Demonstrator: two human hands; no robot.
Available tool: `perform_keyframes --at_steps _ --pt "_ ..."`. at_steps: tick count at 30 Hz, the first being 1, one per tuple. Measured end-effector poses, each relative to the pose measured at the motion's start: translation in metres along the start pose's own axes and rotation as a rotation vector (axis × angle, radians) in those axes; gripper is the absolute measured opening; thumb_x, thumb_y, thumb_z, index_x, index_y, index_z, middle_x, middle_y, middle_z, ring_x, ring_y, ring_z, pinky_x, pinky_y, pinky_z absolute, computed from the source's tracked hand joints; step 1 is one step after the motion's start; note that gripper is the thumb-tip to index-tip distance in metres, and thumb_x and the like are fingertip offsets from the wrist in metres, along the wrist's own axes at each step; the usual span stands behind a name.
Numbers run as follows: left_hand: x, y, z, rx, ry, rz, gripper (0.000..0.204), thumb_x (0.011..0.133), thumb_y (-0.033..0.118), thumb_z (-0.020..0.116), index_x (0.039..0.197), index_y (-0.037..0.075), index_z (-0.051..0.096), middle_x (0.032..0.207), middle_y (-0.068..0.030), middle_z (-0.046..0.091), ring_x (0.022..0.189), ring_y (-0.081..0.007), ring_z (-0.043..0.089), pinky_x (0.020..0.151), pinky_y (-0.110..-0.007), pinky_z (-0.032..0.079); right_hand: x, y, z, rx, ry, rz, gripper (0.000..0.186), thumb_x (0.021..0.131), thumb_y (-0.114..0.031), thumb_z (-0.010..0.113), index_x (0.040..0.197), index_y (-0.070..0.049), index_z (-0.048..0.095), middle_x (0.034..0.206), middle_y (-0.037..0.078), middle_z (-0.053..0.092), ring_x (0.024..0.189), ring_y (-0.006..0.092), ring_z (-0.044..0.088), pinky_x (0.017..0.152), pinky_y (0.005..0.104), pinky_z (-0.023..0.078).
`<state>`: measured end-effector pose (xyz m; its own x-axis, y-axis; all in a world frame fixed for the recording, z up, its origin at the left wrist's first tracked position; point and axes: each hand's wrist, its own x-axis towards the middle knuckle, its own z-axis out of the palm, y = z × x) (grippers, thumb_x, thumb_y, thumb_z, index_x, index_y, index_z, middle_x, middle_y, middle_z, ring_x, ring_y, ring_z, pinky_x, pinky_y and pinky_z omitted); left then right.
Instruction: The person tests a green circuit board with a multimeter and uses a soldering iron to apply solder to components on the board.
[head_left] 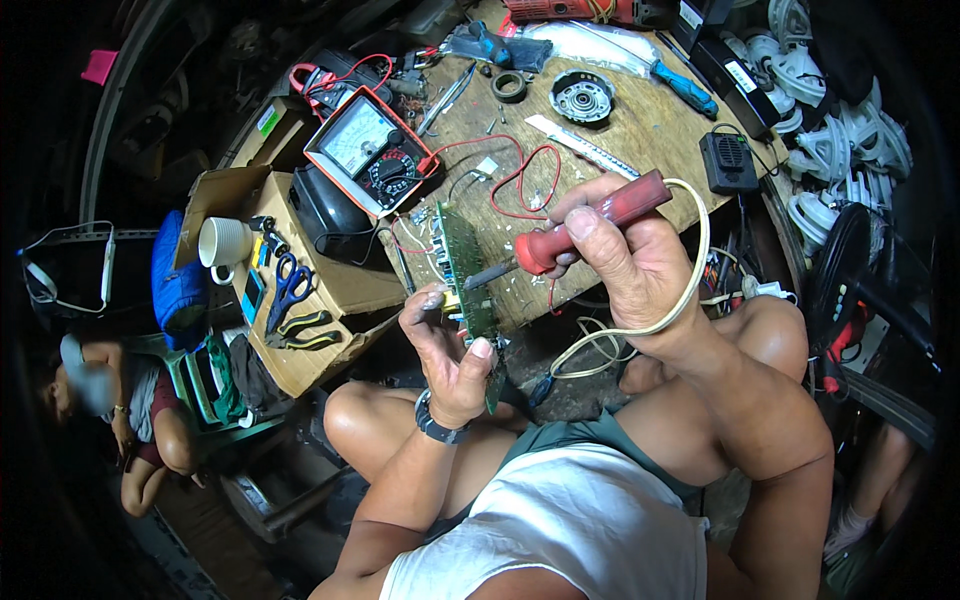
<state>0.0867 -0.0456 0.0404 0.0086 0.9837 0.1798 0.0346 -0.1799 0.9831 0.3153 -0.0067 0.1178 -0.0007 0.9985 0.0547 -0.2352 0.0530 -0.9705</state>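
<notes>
Between the thumb and fingers of my left hand (pixel 445 360) a green circuit board (pixel 465 262) is held on edge, its components facing left. My right hand (pixel 625 250) is wrapped round the red handle of a soldering iron (pixel 548 243). The iron's metal tip reaches the board's right face, just above my left thumb; whether it touches cannot be made out. A pale cord (pixel 703 240) loops from the handle down past my right wrist. Left of the board stands an analog multimeter (pixel 372 150) in an orange-red case, with a red lead (pixel 520 170) trailing across the wooden tabletop (pixel 640 125).
A cardboard box (pixel 350 285) at left carries a white mug (pixel 224 243), blue scissors (pixel 291 285) and pliers (pixel 305 328). A blue screwdriver (pixel 685 88), round metal part (pixel 582 96) and black adapter (pixel 728 162) lie farther back. White plastic parts (pixel 830 150) pile at right. Another person (pixel 150 400) is at far left.
</notes>
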Motion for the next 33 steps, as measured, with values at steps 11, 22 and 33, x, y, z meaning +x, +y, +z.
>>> perform_keyframes --at_steps 11,22,33 --pt "0.0 -0.003 -0.001 -0.011 -0.009 0.005 0.078 0.082 0.034 0.076 0.142 0.007 0.034 0.14 -0.0149 0.037 0.132 -0.0261 0.039 0.116 -0.041 0.029 0.001 -0.002 0.0 -0.012 -0.049 0.017 0.035 0.109 -0.035 0.055 0.116 -0.001 0.062 0.103 0.007 0.065 0.095 0.0124 0.06 0.089 0.0311 0.049" --pt "0.0 -0.001 -0.001 0.011 0.001 0.008 0.076 0.081 0.03 0.075 0.141 0.007 0.034 0.139 -0.0156 0.037 0.132 -0.0267 0.039 0.117 -0.041 0.028 0.002 -0.003 0.001 -0.074 -0.044 -0.058 0.032 0.109 -0.03 0.056 0.116 0.0 0.063 0.104 0.008 0.066 0.098 0.0139 0.062 0.088 0.0315 0.05" --pt "-0.002 -0.005 -0.002 0.017 0.005 0.015 0.074 0.082 0.028 0.073 0.14 0.006 0.034 0.139 -0.0149 0.038 0.131 -0.026 0.04 0.116 -0.04 0.03 0.011 -0.017 -0.002 -0.015 -0.16 -0.066 0.017 0.1 -0.013 0.069 0.107 0.002 0.063 0.096 0.01 0.068 0.088 0.0146 0.067 0.08 0.031 0.055"
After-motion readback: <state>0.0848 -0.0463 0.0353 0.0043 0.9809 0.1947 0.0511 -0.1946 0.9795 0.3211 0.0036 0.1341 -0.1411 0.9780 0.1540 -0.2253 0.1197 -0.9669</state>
